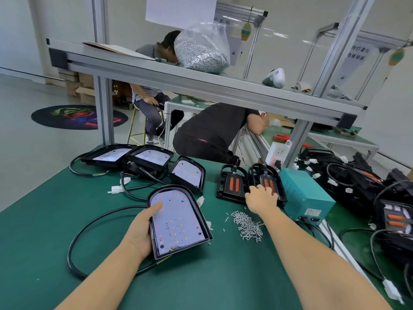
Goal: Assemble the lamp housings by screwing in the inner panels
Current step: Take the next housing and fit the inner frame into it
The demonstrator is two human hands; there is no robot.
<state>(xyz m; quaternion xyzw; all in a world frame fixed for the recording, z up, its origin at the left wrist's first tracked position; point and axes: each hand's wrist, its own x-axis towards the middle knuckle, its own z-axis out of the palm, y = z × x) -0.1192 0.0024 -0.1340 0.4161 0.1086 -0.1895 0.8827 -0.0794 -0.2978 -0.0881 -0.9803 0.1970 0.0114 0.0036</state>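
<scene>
On the green bench (40,242), at 9 o'clock of the scene's centre, the left hand (143,229) grips a black lamp housing (178,220) by its left edge, thumb lying on the white LED panel (176,218) inside. Three more panel-fitted housings (143,157) lie at 11 o'clock. A loose pile of screws (247,224) sits just right of the held housing. At 2 o'clock the right hand (261,198) rests with curled fingers on a black inner panel (268,182) with orange strips; whether it grips it I cannot tell. A teal power box (306,195) stands beside it.
</scene>
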